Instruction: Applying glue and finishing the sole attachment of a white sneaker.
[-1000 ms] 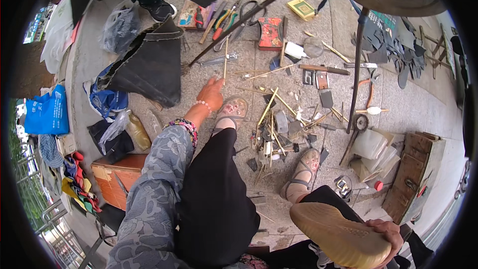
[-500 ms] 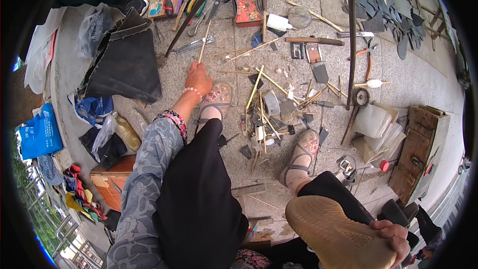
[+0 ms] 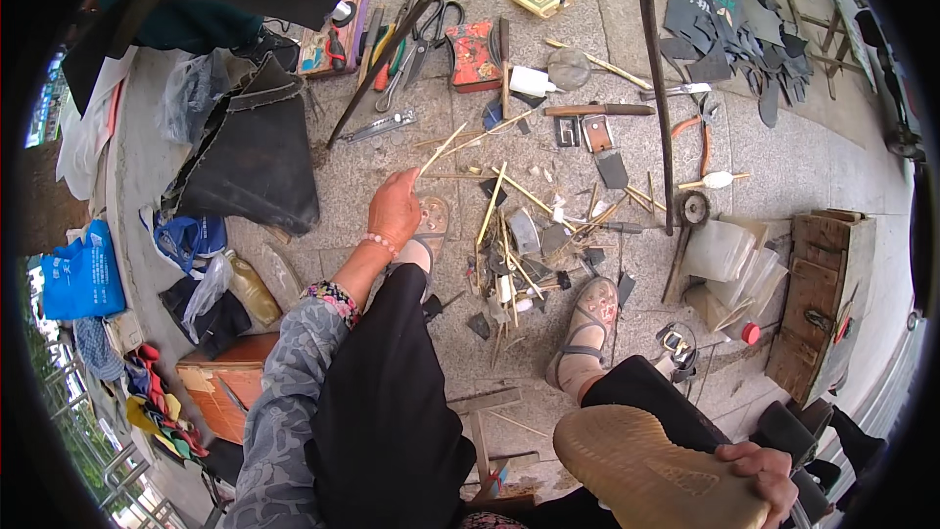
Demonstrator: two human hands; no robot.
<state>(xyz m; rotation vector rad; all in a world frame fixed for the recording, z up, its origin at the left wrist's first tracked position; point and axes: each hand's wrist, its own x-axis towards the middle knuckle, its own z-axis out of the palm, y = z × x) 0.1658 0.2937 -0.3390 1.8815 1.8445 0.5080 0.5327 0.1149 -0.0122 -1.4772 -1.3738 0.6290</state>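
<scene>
My left hand [image 3: 395, 208] reaches forward over the stone floor and pinches a thin pale stick [image 3: 439, 150] that slants up to the right. Just beyond it lies a scatter of similar sticks and small tools [image 3: 519, 225]. My right hand [image 3: 759, 468] at the lower right grips the heel end of a tan shoe [image 3: 651, 465] held sole up over my knee. My two sandalled feet [image 3: 587, 318] rest on the ground among the scraps.
Scissors and pliers [image 3: 421, 39] and a red box [image 3: 473, 54] lie at the back. Black rubber sheets [image 3: 250, 152] sit to the left, dark cut soles [image 3: 729, 34] at the far right. A wooden box [image 3: 818, 304] stands right; a metal stand pole [image 3: 658, 88] rises ahead.
My left hand has stretched further forward and lifted a thin stick off the ground. The view has tilted down toward the tools. My right hand keeps the shoe in place.
</scene>
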